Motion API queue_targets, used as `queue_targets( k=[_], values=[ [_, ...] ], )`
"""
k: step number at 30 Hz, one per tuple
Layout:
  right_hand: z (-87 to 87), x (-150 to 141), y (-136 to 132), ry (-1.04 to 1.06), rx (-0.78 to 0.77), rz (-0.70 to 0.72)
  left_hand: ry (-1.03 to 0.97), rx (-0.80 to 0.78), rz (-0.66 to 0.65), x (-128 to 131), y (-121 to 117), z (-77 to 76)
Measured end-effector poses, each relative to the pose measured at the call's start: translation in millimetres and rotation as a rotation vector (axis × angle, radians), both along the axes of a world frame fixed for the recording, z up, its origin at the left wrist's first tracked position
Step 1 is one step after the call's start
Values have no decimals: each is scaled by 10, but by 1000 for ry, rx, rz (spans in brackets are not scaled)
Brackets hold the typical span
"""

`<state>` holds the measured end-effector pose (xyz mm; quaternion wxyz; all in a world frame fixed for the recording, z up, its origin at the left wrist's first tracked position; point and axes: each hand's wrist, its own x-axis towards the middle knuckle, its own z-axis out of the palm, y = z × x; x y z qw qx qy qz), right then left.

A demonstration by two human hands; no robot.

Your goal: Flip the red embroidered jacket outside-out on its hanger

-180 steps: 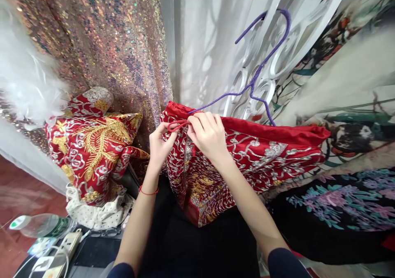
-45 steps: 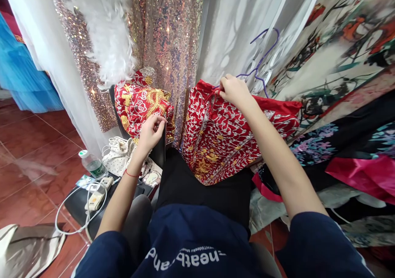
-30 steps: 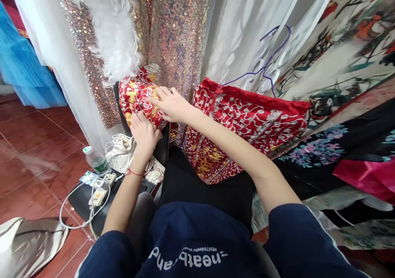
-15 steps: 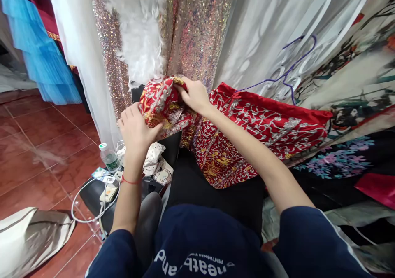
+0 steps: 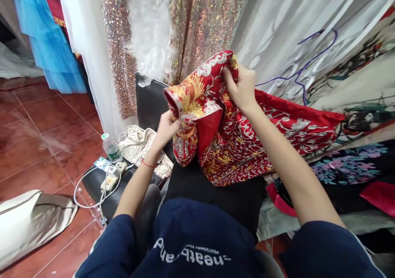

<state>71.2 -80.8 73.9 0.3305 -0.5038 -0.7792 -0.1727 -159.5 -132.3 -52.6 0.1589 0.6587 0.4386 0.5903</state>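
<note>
A red garment [image 5: 234,154] with silver and gold embroidery lies over my lap and spreads to the right. Its upper left part is lifted between my two hands. My left hand [image 5: 167,129] pinches the cloth just below a gold-embroidered sleeve-like end, whose opening faces left. Higher up, my right hand [image 5: 242,84] grips a folded edge, with gold trim showing by the fingers. A plain red inner side of the cloth shows between the hands. Behind the garment's right part, a purple hanger [image 5: 300,74] stands against pale cloth.
A black chair [image 5: 151,99] is behind the garment. To the left are a water bottle [image 5: 112,148], a dotted cloth bag [image 5: 135,144] and a white cable [image 5: 80,202] with a power strip [image 5: 111,181]. Sequinned and white feathered dresses [image 5: 151,35] hang ahead.
My right hand has moved right and up, stretching the bunched cloth out. My left hand has shifted right, from the cloth's left side to below the sleeve-like end.
</note>
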Motion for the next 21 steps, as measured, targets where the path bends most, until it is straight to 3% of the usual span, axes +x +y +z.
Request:
queue_targets(
  k=[3, 5, 9, 12, 16, 18, 20, 21],
  values=[
    [-141, -115, -211, -42, -44, -114, -139, -4, 30, 250, -1, -119],
    [-298, -198, -359, -32, -102, -81, -206, 14, 12, 267, -16, -156],
    [-640, -321, -530, -24, -370, 326, -188, 80, -84, 183, -66, -119],
    [-747, -371, -462, 75, -338, 439, -75, 19, -150, 138, -100, -7],
    [-722, -396, -169, 97, -296, 399, 51, -140, -292, -65, -195, 52],
    [-746, -407, 19, 101, -250, 354, 106, -215, -363, -280, -321, -114],
    [-819, -416, 201, 149, -156, 318, 193, -339, -340, -551, -530, -473],
    [-864, -421, 282, 183, -119, 297, 244, -426, -256, -695, -665, -715]
  ],
)
